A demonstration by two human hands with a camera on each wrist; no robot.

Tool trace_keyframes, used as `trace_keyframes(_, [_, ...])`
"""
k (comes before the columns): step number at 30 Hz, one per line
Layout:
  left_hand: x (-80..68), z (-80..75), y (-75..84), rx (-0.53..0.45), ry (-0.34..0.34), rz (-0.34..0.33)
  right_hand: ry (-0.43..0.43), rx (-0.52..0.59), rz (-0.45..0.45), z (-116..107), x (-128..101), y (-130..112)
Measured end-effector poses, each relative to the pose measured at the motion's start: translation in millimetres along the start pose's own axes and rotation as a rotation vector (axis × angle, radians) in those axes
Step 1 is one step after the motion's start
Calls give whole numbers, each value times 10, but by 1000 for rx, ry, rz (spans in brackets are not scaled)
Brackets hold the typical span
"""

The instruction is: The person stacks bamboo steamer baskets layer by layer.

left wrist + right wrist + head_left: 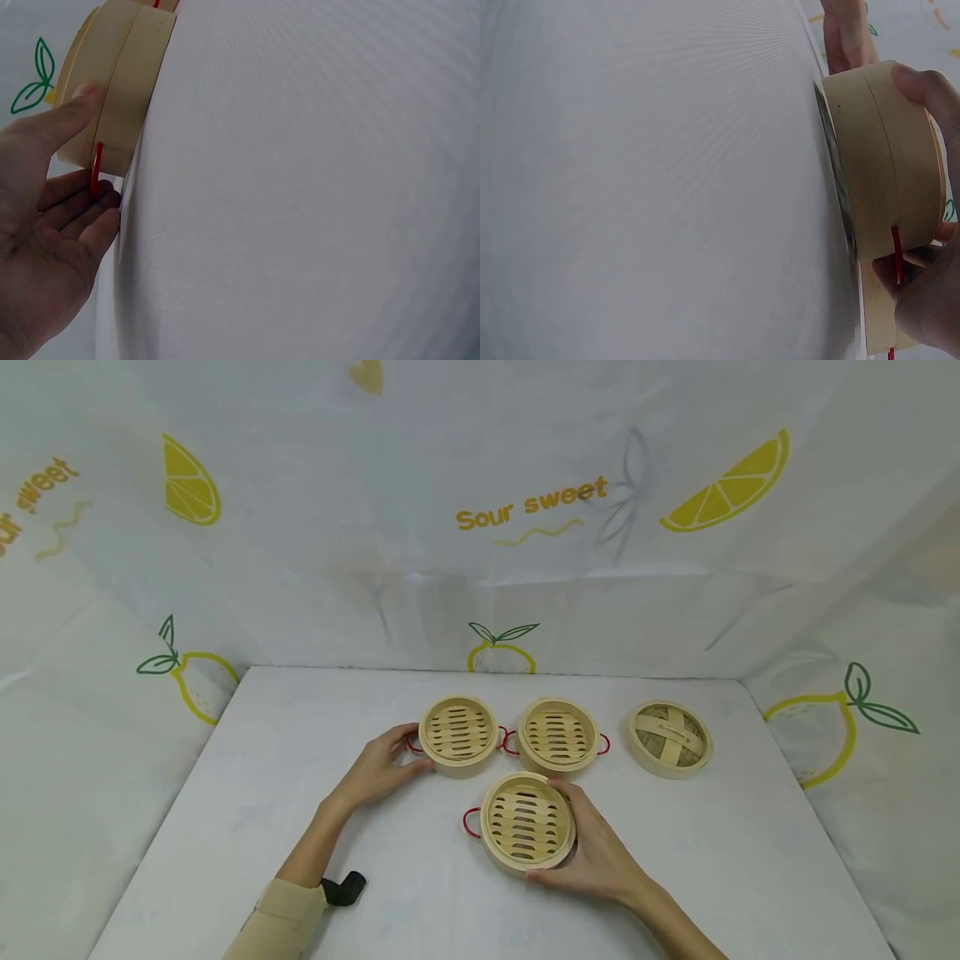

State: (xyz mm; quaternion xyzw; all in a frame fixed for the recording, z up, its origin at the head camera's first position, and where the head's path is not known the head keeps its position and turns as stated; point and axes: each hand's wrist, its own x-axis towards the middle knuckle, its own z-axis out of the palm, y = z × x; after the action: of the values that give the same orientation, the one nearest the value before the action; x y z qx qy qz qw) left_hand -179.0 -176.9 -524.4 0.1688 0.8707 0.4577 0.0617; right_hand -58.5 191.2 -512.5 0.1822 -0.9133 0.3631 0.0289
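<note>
Tabletop (225, 818), one lid (670, 737), three steamers (527, 822), right hand (598, 853) gripping one, left hand (381, 767) apparently another

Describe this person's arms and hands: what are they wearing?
Both the left hand and the right hand are bare, without gloves. The left arm wears a tan sleeve, with a small black piece jutting out beside it; what that is, I cannot tell. No sleeve shows on the right arm.
</note>
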Motion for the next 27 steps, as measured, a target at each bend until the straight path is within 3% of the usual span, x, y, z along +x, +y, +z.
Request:
trace_keyframes(9, [6,-6,27,-4,-8,-10,-20,6,-16,-9,16,16])
trace_keyframes(27, [-2,-14,2,-3,-8,-8,-12,13,-132,-29,67,54])
